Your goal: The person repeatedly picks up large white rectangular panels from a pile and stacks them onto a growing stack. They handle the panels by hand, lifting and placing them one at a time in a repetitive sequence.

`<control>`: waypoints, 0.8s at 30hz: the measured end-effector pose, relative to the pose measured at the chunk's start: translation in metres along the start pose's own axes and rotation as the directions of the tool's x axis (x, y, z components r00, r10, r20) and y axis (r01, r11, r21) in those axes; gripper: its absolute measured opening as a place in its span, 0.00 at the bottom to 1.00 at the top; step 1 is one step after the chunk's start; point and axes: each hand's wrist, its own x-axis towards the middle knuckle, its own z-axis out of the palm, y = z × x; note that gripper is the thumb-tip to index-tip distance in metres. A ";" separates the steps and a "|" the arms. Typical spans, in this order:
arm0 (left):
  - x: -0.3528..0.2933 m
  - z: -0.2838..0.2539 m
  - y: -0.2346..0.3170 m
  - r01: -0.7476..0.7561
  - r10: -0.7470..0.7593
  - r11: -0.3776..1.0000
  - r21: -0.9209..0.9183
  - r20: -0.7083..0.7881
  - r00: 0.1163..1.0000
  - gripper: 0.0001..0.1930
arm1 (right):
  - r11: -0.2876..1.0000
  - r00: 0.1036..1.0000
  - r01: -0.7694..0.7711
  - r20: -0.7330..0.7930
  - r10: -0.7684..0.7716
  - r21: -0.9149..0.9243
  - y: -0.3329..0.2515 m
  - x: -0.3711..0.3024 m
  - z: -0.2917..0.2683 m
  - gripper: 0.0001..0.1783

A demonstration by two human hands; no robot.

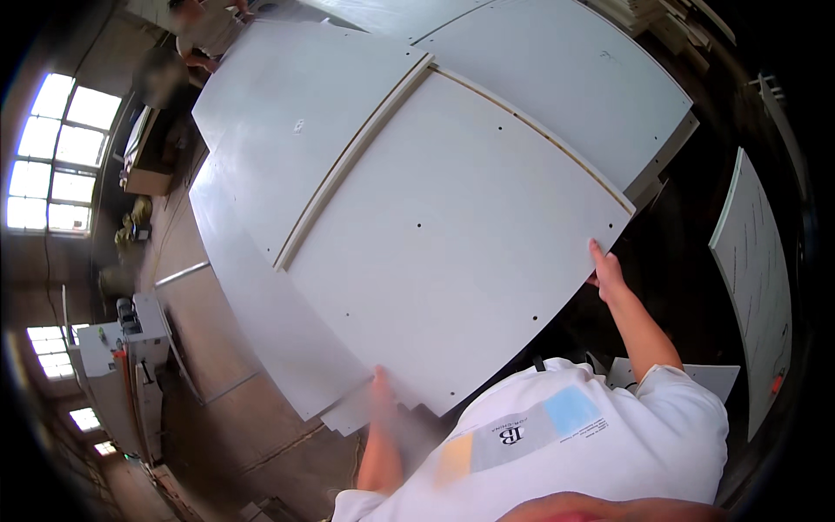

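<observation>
A large white panel (461, 200) with several small drilled holes lies in front of me, on top of other white boards. My right hand (607, 271) grips its right edge, thumb on the upper face and fingers mostly hidden below. At the near edge, my left hand (381, 393) holds the same panel; it is slightly blurred, and its fingers are hidden underneath. A narrow white strip with a brown edge (352, 161) runs along the panel's left side. Beyond that strip lies another white board (287, 113). A brown-edged strip (539, 130) follows the far side.
Another person (209, 39) stands at the far left, hands near the board's edge. More white boards (557, 65) lie at the back right. A marked white sheet (757, 287) leans at the right. Machinery (130, 335) stands at the left, near windows (63, 157).
</observation>
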 end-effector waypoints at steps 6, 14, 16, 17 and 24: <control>-0.047 0.158 0.055 0.069 -0.066 0.998 -0.012 0.137 0.988 0.29 | 0.997 0.991 0.069 -0.111 -0.073 -0.042 -0.083 0.099 -0.077 0.27; -0.063 0.327 0.076 0.106 -0.116 0.993 0.049 0.257 0.959 0.25 | 0.952 0.991 -0.059 -0.130 0.020 -0.302 -0.157 0.189 -0.177 0.28; -0.068 0.354 0.082 0.075 -0.077 0.997 0.019 0.303 0.950 0.25 | 0.955 0.996 -0.090 -0.038 0.083 -0.282 -0.159 0.192 -0.194 0.28; -0.070 0.364 0.085 0.091 -0.100 0.995 0.042 0.332 0.938 0.25 | 0.932 0.995 -0.096 0.002 0.103 -0.349 -0.142 0.189 -0.199 0.30; -0.080 0.410 0.122 0.095 -0.145 0.986 0.138 0.414 0.898 0.26 | 0.881 0.979 0.014 0.187 0.084 -0.472 -0.019 0.082 -0.114 0.33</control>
